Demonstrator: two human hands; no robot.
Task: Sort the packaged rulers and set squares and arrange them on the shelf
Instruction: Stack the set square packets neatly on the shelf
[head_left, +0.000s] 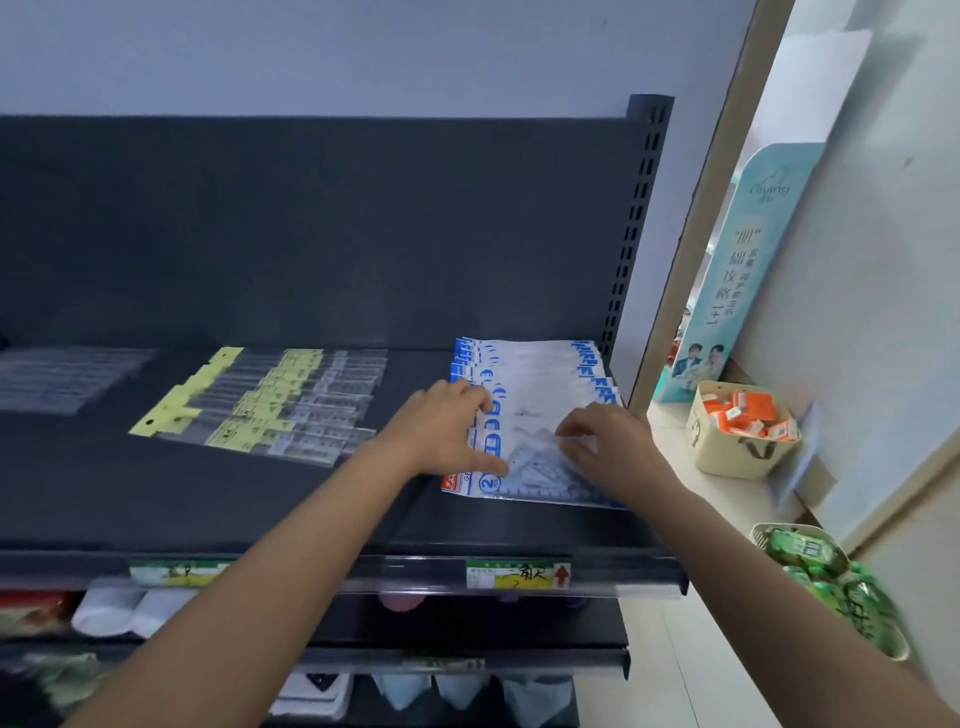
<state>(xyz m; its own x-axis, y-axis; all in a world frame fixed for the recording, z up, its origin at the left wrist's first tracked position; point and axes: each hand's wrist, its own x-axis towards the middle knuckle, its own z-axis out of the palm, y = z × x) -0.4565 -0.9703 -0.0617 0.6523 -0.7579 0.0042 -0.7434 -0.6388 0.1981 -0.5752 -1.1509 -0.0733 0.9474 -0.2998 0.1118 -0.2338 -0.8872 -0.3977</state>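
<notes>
A fanned stack of blue-and-white set square packs (540, 384) lies at the right end of the dark shelf (260, 509). My left hand (447, 426) rests on the stack's left edge, fingers spread over the blue headers, thumb touching the front pack (535, 478). My right hand (608, 436) lies on the same front pack, fingertips bent and pressing its clear plastic. To the left, ruler packs with yellow header cards (260, 410) lie in overlapping rows. Clear ruler packs (62, 379) sit at the far left.
A slotted upright (634, 218) closes the shelf's right end. A price label (519, 574) sits on the shelf's front rail. Lower shelves hold socks and other goods. To the right stand a cream basket of orange packets (737, 431) and a basket of green packets (831, 582).
</notes>
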